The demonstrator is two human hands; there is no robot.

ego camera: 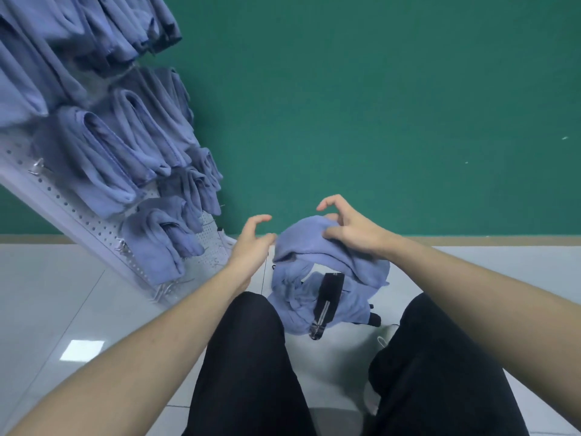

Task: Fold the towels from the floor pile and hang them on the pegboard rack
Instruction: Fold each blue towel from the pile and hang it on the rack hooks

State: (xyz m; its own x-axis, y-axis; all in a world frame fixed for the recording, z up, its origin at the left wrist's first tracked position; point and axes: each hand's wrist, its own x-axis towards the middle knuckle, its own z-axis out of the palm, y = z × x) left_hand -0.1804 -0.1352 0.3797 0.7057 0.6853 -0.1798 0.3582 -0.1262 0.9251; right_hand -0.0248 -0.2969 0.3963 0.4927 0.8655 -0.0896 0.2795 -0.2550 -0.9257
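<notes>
In the middle of the frame the right hand (349,229) holds a soft blue-violet towel (317,247) in the air, with the thumb and lower fingers pinching the bunched cloth near its top, while the index finger is lifted and curved above it. The towel hangs down in a loose fold to the right and below the hand. The left hand (253,239) is just beside the left edge of this towel, its fingers spread and gently curved, holding nothing; I cannot tell if a fingertip touches the cloth. Below the held towel, in the lower middle of the frame, a small pile of the same blue-violet towels (292,309) lies on the pale grey tiled floor (63,294), between the person's legs in black trousers (251,357). A black strap with a light stripe (327,300) lies over the pile. In the upper left, a white pegboard rack (78,215) stands tilted in the view, and many folded blue-violet towels (110,146) hang on it in rows. Behind everything is a green wall (377,105).
</notes>
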